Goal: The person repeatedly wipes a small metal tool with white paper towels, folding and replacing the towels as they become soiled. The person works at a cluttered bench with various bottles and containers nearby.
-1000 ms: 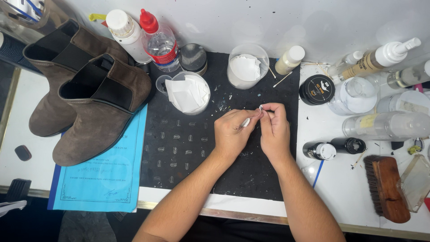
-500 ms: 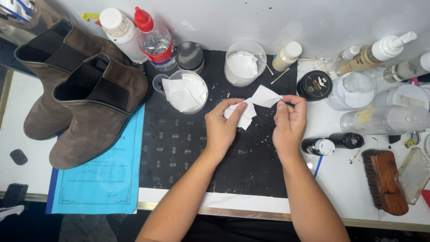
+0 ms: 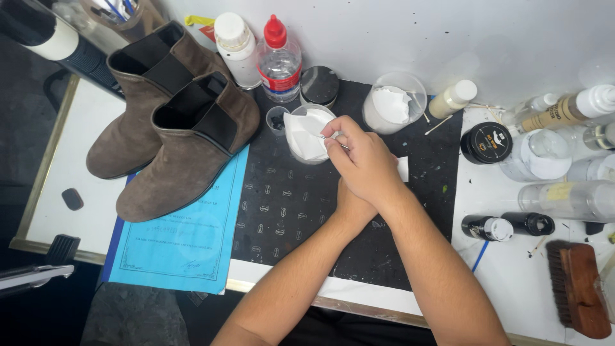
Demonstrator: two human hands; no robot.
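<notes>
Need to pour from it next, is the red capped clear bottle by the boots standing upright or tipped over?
Upright. The clear bottle stands on its base against the wall, red cap pointing up, beside the white-capped bottle.

Suede, clear plastic, paper and wood on a matt black mat

The brown boots point(image 3: 173, 128) look like napped, matt suede with black elastic cloth panels; the mat point(image 3: 282, 205) is dull, embossed rubber; the cup point(image 3: 306, 138) beside the right hand point(image 3: 362, 163) is clear glossy plastic holding soft white paper; the blue sheet point(image 3: 186, 237) is smooth paper; the brush point(image 3: 580, 288) has a polished wooden back.
</notes>
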